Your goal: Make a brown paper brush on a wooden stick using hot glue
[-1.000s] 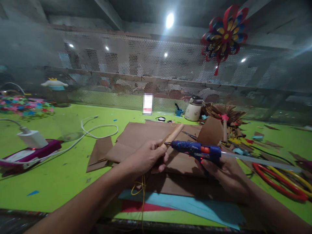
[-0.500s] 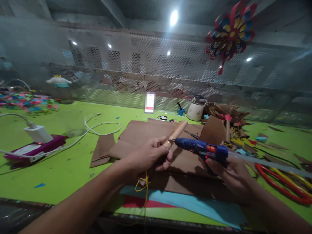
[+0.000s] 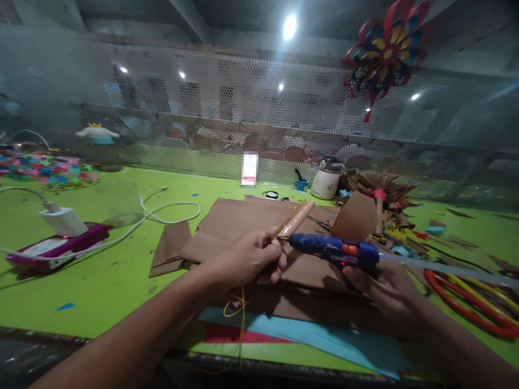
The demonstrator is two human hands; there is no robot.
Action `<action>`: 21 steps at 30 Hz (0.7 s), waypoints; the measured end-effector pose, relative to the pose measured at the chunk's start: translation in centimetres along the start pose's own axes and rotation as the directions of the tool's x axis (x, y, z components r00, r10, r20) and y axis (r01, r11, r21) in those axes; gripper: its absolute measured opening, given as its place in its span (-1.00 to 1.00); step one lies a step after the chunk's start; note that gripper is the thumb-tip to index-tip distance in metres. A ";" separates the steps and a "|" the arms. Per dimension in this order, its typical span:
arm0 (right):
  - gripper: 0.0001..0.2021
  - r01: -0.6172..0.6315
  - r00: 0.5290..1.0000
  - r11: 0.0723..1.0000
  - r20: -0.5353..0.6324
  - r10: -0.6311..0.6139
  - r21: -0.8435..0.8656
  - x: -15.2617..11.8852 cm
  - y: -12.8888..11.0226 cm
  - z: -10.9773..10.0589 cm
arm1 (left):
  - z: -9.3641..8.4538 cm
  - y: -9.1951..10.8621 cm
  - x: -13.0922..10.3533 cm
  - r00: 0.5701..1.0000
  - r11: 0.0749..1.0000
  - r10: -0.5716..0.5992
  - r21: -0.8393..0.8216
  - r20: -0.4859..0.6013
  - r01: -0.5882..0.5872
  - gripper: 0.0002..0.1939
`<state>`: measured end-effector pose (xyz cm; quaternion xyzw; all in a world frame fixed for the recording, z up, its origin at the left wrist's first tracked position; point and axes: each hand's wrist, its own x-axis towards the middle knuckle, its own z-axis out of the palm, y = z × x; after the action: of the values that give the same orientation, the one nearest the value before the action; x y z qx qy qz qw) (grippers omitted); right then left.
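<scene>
Against the frame half a second back, little has changed: the glue gun [image 3: 336,250] has dipped slightly, its nozzle staying at the lower end of the wooden stick [image 3: 295,221]. The left hand [image 3: 247,260] is closed around that one stick, held tilted above the brown paper sheets [image 3: 239,224] on the green bench [image 3: 101,281]. The right hand [image 3: 383,286] grips the single blue glue gun, one clear glue rod [image 3: 446,266] trailing from its back. One yellow string [image 3: 240,308] hangs below the left hand. Two hoops [image 3: 472,305], red and yellow, lie at right.
</scene>
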<state>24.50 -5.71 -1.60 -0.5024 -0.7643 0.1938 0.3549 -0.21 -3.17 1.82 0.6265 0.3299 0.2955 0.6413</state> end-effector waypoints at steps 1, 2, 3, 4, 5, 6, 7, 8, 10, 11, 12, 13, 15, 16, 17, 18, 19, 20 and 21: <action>-0.65 -0.004 1.000 1.000 0.010 0.004 -0.002 0.0 0.1 0.0 | 0.0 0.0 0.0 1.000 1.000 -0.005 0.001 -0.006 0.005 -0.85; -0.66 -0.007 1.000 1.000 0.017 0.007 -0.001 -0.1 0.1 0.0 | 0.0 0.0 0.0 1.000 1.000 -0.008 0.001 -0.011 0.008 -0.84; -0.67 -0.007 1.000 1.000 0.024 0.007 0.002 -0.1 0.1 -0.1 | 0.1 0.0 0.0 1.000 1.000 -0.009 0.002 -0.015 0.009 -0.84; -0.67 -0.008 1.000 1.000 0.030 0.007 0.008 -0.2 0.1 -0.1 | 0.1 -0.1 0.0 1.000 1.000 -0.007 0.005 -0.017 0.007 -0.84; -0.67 -0.007 0.999 1.000 0.031 0.007 0.016 -0.2 0.1 -0.1 | 0.1 -0.1 0.1 1.000 1.000 -0.004 0.011 -0.015 0.004 -0.84; -0.67 -0.006 1.000 1.000 0.028 0.005 0.026 -0.2 0.0 -0.2 | 0.0 -0.1 0.1 1.000 1.000 0.000 0.017 -0.016 0.001 -0.85; -0.67 -0.005 1.000 0.999 0.025 0.004 0.039 -0.2 -0.1 -0.2 | 0.0 -0.1 0.1 1.000 1.000 0.000 0.023 -0.017 0.000 -0.85; -0.67 -0.005 1.000 0.999 0.027 0.004 0.051 -0.2 -0.1 -0.2 | 0.0 -0.1 0.1 1.000 1.000 0.000 0.029 -0.020 0.001 -0.85; -0.67 -0.010 0.999 0.997 0.047 0.006 0.075 -0.1 -0.2 -0.3 | 0.0 -0.1 0.1 1.000 0.999 0.003 0.040 -0.025 -0.002 -0.83; -0.66 -0.017 0.998 0.996 0.059 0.012 0.085 -0.1 -0.1 -0.3 | 0.0 -0.1 0.1 1.000 0.999 0.006 0.048 -0.029 -0.005 -0.81; -0.65 -0.025 0.998 0.995 0.067 0.019 0.093 0.0 -0.1 -0.3 | 0.0 0.0 0.1 1.000 0.998 0.008 0.060 -0.028 -0.007 -0.80; -0.65 -0.031 0.997 0.995 0.067 0.024 0.097 0.1 -0.1 -0.4 | 0.0 0.0 0.0 1.000 0.997 0.011 0.075 -0.023 -0.009 -0.78; -0.65 -0.037 0.998 0.994 0.051 0.032 0.105 0.2 -0.1 -0.4 | 0.0 0.0 0.0 1.000 0.994 0.014 0.109 -0.008 -0.013 -0.75; -0.65 -0.037 0.998 0.993 0.052 0.032 0.109 0.2 -0.1 -0.4 | 0.0 0.0 0.0 1.000 0.993 0.016 0.121 -0.002 -0.016 -0.73; -0.66 -0.037 0.998 0.993 0.060 0.030 0.111 0.2 -0.2 -0.4 | 0.0 -0.1 0.0 1.000 0.992 0.019 0.128 0.000 -0.019 -0.73; -0.65 -0.037 0.997 0.994 0.073 0.029 0.107 0.2 -0.3 -0.4 | 0.0 -0.1 0.1 1.000 0.991 0.022 0.130 -0.003 -0.021 -0.74; -0.64 -0.037 0.996 0.995 0.087 0.029 0.096 0.2 -0.3 -0.4 | 0.0 -0.2 0.1 1.000 0.991 0.023 0.130 -0.009 -0.022 -0.75; -0.63 -0.035 0.995 0.996 0.094 0.028 0.080 0.1 -0.4 -0.4 | 0.0 -0.3 0.2 1.000 0.992 0.024 0.128 -0.015 -0.021 -0.76; -0.63 -0.031 0.995 0.998 0.096 0.025 0.062 0.0 -0.4 -0.4 | -0.1 -0.4 0.2 1.000 0.992 0.023 0.127 -0.018 -0.021 -0.76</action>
<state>24.54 -5.88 -1.12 -0.4918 -0.7667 0.2465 0.3310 -0.15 -2.99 1.44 0.6666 0.3472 0.2869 0.5939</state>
